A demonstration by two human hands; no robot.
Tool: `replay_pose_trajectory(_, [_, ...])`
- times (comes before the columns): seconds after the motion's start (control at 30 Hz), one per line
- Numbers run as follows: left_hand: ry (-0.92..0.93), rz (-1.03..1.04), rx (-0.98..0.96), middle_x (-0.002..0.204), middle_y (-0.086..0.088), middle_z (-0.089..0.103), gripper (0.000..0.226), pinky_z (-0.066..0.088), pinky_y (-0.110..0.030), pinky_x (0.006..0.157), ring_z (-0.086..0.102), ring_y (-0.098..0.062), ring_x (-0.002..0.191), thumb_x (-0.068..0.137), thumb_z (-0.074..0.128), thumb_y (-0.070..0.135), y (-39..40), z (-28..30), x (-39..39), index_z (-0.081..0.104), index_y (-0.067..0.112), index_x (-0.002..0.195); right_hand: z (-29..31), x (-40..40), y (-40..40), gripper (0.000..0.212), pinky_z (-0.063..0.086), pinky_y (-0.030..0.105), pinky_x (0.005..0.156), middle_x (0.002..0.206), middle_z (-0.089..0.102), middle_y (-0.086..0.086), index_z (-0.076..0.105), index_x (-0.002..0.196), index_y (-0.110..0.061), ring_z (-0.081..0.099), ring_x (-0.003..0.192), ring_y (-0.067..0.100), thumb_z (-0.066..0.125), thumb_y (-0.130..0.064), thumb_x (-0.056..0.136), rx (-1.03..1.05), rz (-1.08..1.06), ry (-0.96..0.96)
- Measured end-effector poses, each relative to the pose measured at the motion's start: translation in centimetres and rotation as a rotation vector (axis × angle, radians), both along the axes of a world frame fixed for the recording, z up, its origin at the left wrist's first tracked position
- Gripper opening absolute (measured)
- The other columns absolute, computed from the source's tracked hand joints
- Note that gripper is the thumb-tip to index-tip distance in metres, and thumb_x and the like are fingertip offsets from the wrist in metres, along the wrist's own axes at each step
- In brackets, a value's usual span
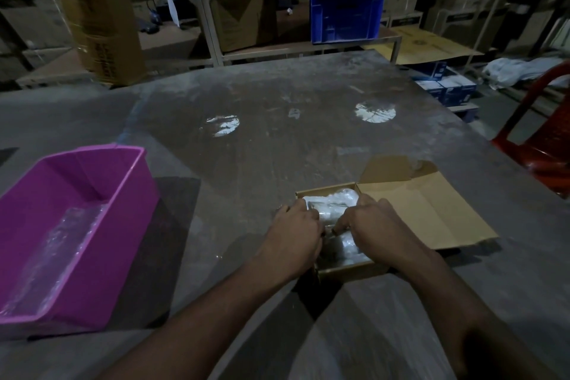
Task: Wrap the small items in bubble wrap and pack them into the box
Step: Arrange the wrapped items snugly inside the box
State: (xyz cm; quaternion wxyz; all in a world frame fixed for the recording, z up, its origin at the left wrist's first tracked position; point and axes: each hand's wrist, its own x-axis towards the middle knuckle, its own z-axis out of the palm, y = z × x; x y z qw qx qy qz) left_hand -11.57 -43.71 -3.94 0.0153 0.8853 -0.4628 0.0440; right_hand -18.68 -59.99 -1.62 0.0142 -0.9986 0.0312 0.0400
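A small cardboard box (351,271) lies on the grey table, its lid (425,213) folded open to the right. Inside it lie items wrapped in bubble wrap (331,203). My left hand (296,233) and my right hand (376,225) are both over the box, fingers curled down onto the wrapped items. Both hands pinch a small dark piece between them at the middle of the box; what it is cannot be made out. The hands hide most of the box's inside.
A purple plastic bin (123,194) with a sheet of bubble wrap (52,250) in it stands at the left. A red plastic chair (543,145) is at the table's right edge. Shelves, cartons and a blue crate (345,15) stand behind the table.
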Motion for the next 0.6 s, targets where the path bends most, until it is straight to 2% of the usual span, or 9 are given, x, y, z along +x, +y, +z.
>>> replay_pose_trajectory(0.1, [0.040,0.027,0.001,0.122,0.002,0.064,0.030,0.042,-0.041,0.094,0.048,-0.020,0.119,0.096,0.048,0.035,-0.1,-0.2,0.4,0.072,0.023,0.110,-0.6,0.5,-0.1,0.048,0.029,0.038,0.081,0.118,0.064,-0.003,0.069,0.120,-0.040,0.044,0.119,0.021,0.054,-0.006,0.089,0.008,-0.026,0.008])
replay_pose_trajectory(0.27, [0.077,0.010,-0.027,0.126,0.000,0.063,0.030,0.041,-0.042,0.096,0.048,-0.022,0.122,0.094,0.050,0.035,0.2,-0.2,0.6,0.069,0.023,0.114,-1.1,1.4,-0.7,0.038,0.033,0.039,0.091,0.110,0.068,-0.007,0.073,0.109,-0.037,0.043,0.120,0.015,0.050,-0.011,0.093,0.092,-0.040,0.048])
replay_pose_trajectory(0.33, [0.101,0.003,-0.055,0.120,-0.002,0.065,0.028,0.043,-0.042,0.096,0.050,-0.023,0.118,0.094,0.052,0.037,0.4,-0.2,0.8,0.071,0.023,0.111,-1.1,1.3,-1.8,0.032,0.039,0.037,0.091,0.105,0.069,-0.007,0.074,0.103,-0.038,0.049,0.111,0.014,0.052,-0.016,0.095,0.155,-0.106,-0.018])
replay_pose_trajectory(0.4, [0.159,0.024,-0.108,0.110,0.002,0.070,0.026,0.048,-0.040,0.094,0.054,-0.020,0.109,0.095,0.055,0.040,0.7,-0.2,1.1,0.075,0.025,0.105,-0.8,1.4,-3.0,0.029,0.046,0.033,0.084,0.105,0.071,-0.002,0.076,0.101,-0.037,0.055,0.096,0.014,0.056,-0.017,0.094,0.218,-0.222,-0.199])
replay_pose_trajectory(0.43, [0.182,0.044,-0.137,0.104,0.004,0.072,0.026,0.050,-0.038,0.090,0.055,-0.018,0.104,0.095,0.057,0.042,0.7,-0.2,1.2,0.076,0.026,0.102,-0.6,1.5,-3.6,0.026,0.047,0.031,0.078,0.102,0.072,0.000,0.077,0.101,-0.034,0.055,0.095,0.015,0.059,-0.018,0.093,0.226,-0.261,-0.291])
replay_pose_trajectory(0.5, [0.208,0.079,-0.176,0.096,0.005,0.073,0.027,0.051,-0.033,0.079,0.060,-0.015,0.095,0.095,0.059,0.044,0.6,0.0,1.3,0.078,0.025,0.100,-0.2,2.1,-4.2,0.015,0.044,0.030,0.073,0.094,0.074,-0.002,0.078,0.101,-0.028,0.051,0.106,0.018,0.067,-0.023,0.092,0.196,-0.279,-0.388])
replay_pose_trajectory(0.6, [0.200,0.102,-0.189,0.095,0.008,0.074,0.023,0.053,-0.031,0.072,0.065,-0.012,0.088,0.095,0.062,0.044,0.2,0.6,1.4,0.077,0.029,0.104,-0.4,3.5,-4.1,0.018,0.046,0.033,0.079,0.097,0.074,-0.005,0.077,0.104,-0.027,0.049,0.107,0.019,0.073,-0.032,0.087,0.105,-0.231,-0.320])
